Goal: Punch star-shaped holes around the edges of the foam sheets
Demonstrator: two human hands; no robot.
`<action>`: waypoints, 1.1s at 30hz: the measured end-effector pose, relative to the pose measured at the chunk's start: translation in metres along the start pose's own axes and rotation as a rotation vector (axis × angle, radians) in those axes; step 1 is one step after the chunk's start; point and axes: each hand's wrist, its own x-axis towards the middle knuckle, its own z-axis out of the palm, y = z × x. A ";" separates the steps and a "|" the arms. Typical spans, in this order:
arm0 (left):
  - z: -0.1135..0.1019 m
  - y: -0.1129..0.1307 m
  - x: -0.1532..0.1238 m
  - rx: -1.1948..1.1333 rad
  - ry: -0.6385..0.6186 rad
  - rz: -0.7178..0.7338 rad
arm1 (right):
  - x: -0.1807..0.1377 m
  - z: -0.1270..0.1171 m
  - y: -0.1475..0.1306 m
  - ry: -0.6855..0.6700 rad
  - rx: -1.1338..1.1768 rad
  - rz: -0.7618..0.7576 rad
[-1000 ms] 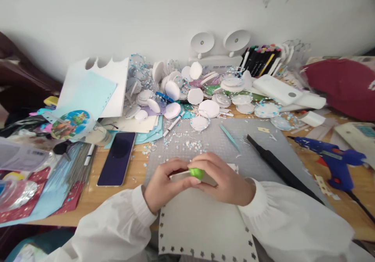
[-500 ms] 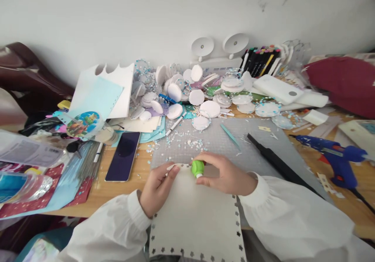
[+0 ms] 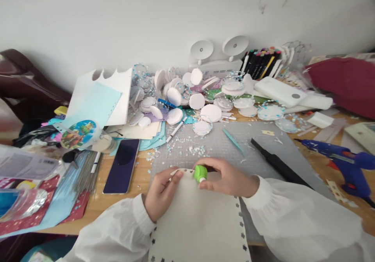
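Observation:
A cream-white sheet of paper [image 3: 202, 223] reaches from the grey mat toward me, with small dark flower-shaped holes along its side edges. My left hand [image 3: 162, 191] pinches its far edge near the left corner, thumb on top. In my right hand [image 3: 227, 178] is a small green craft punch [image 3: 200, 173], gripped between thumb and fingers at the sheet's far edge. Several punched holes show between the punch and my left thumb. The punch's slot and the fingers behind it are hidden.
Paper confetti [image 3: 197, 150] litters the grey cutting mat [image 3: 246, 131]. Right of it lie a black stick-like tool [image 3: 278, 164] and a blue glue gun [image 3: 342, 162]; left, a phone [image 3: 121, 166]. White discs [image 3: 211, 113] crowd the back near a twin-head lamp [image 3: 202, 50].
The view has tilted slightly, so the table sits a little lower in the picture. Both hands keep their grips, with the punch still at nearly the same place on the sheet's edge.

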 end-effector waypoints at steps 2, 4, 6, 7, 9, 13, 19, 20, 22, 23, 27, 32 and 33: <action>0.000 -0.002 0.002 -0.008 -0.020 -0.006 | -0.001 0.000 0.001 0.007 0.012 0.002; 0.001 -0.003 0.004 -0.018 -0.036 0.001 | -0.001 -0.001 0.002 0.009 0.016 -0.002; 0.002 -0.004 0.006 -0.023 -0.040 0.013 | 0.000 -0.002 0.003 0.011 0.023 -0.004; 0.002 -0.004 0.007 -0.024 -0.043 0.017 | 0.000 -0.002 0.003 0.014 0.025 -0.004; 0.002 -0.003 0.007 -0.026 -0.049 0.030 | 0.000 -0.001 0.003 0.028 0.024 -0.005; 0.003 -0.005 0.002 -0.034 -0.047 0.073 | -0.002 0.006 0.004 0.064 -0.010 -0.053; -0.003 -0.009 -0.003 -0.011 -0.056 0.075 | -0.006 0.013 0.003 0.098 -0.156 -0.175; -0.007 -0.006 -0.003 0.012 -0.065 0.095 | -0.007 0.013 0.002 0.104 -0.193 -0.189; -0.018 0.002 0.000 0.095 -0.062 0.173 | -0.007 0.013 0.002 0.117 -0.272 -0.218; -0.023 0.008 0.002 0.159 -0.048 0.222 | -0.007 0.013 0.002 0.123 -0.308 -0.234; -0.026 0.031 0.019 0.555 -0.088 0.369 | -0.005 0.015 0.003 0.138 -0.384 -0.269; 0.001 0.036 0.045 0.957 -0.372 0.363 | -0.004 0.015 0.006 0.176 -0.404 -0.306; 0.005 0.036 0.048 0.963 -0.393 0.354 | -0.004 0.014 0.006 0.194 -0.405 -0.311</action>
